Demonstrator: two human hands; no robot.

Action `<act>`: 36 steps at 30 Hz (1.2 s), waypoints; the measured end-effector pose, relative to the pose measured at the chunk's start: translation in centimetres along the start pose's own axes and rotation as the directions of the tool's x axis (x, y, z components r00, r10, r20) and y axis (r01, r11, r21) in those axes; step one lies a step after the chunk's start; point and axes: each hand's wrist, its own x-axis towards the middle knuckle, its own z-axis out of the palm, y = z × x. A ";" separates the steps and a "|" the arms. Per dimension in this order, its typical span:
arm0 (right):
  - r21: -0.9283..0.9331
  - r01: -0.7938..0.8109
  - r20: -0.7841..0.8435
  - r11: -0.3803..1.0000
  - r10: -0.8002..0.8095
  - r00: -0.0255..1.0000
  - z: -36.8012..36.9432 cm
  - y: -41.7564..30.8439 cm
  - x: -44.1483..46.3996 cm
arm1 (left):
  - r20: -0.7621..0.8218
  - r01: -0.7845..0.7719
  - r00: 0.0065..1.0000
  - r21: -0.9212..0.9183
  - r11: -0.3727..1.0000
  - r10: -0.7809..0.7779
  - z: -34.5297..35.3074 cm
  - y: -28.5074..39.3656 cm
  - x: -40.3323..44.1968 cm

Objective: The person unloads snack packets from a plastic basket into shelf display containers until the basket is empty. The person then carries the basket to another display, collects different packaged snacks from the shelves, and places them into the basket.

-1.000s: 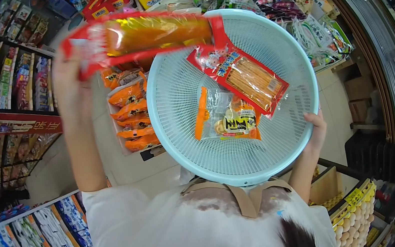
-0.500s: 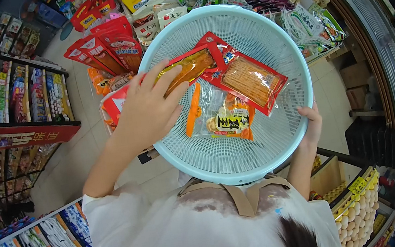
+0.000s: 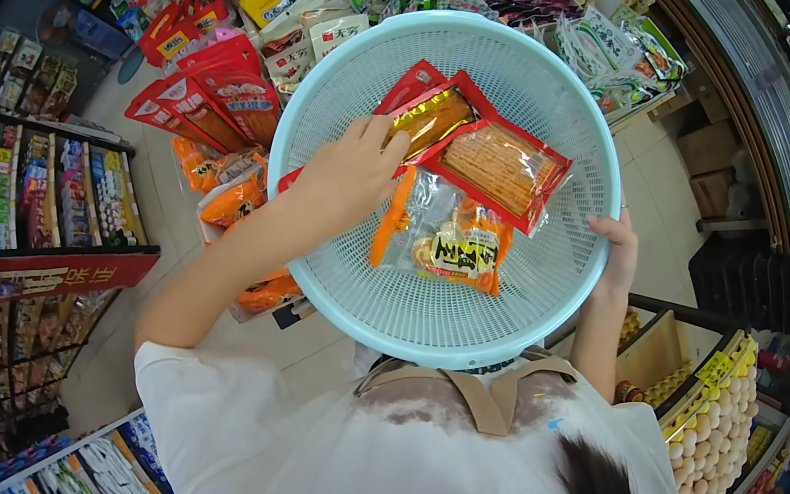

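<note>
A light-blue plastic basket [image 3: 404, 311] is held in front of my body, its right rim gripped by my right hand [image 3: 616, 251]. My left hand [image 3: 350, 177] reaches in over the left side, fingers closed on a red snack packet [image 3: 438, 122] with a golden-brown window. Part of that packet is hidden under the hand. Beside it in the basket lies another red packet [image 3: 500, 169] with a clear window showing ridged brown food. Lower down is a clear and orange snack bag [image 3: 455, 244] with a yellow label.
A display of bagged snacks [image 3: 335, 33] stands beyond the basket, with red packets [image 3: 232, 93] and orange bags [image 3: 231, 194] at its left. Shelves [image 3: 40, 196] line the left. Eggs [image 3: 710, 440] are stacked lower right, with cardboard boxes [image 3: 708, 152] at the right.
My left hand has moved right and deeper over the basket, carrying the red packet with it. The orange snack bag has shifted and tilted slightly. My right hand stays on the rim.
</note>
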 end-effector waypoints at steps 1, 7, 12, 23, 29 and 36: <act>0.011 0.017 0.010 1.000 -0.017 1.000 0.1 0.0 -0.1 | 0.105 0.017 0.994 0.027 0.999 -0.020 0.4 -0.3 0.3; 0.016 0.076 -0.012 0.997 -0.075 0.997 -1.2 0.3 -0.3 | 0.267 -0.058 0.963 0.121 0.991 0.024 -0.4 0.3 0.5; -0.017 0.035 -0.056 0.999 -0.036 0.998 -5.7 -3.1 -1.2 | -0.126 -0.207 0.970 0.031 0.978 0.209 -4.9 3.0 -0.5; -0.019 0.264 -0.236 0.964 -0.261 0.936 -9.6 -5.3 -2.3 | -0.237 0.298 0.889 -0.350 0.888 -0.392 -0.7 -10.4 1.5; 0.002 0.258 -0.277 0.966 -0.248 0.928 -8.1 -4.1 -2.4 | -0.242 0.240 0.941 -0.007 0.971 -0.235 2.3 -12.1 2.2; -0.032 0.255 -0.296 0.966 -0.253 0.921 -7.8 -4.1 -2.5 | -0.182 0.242 0.955 0.017 0.970 -0.235 1.9 -12.4 2.7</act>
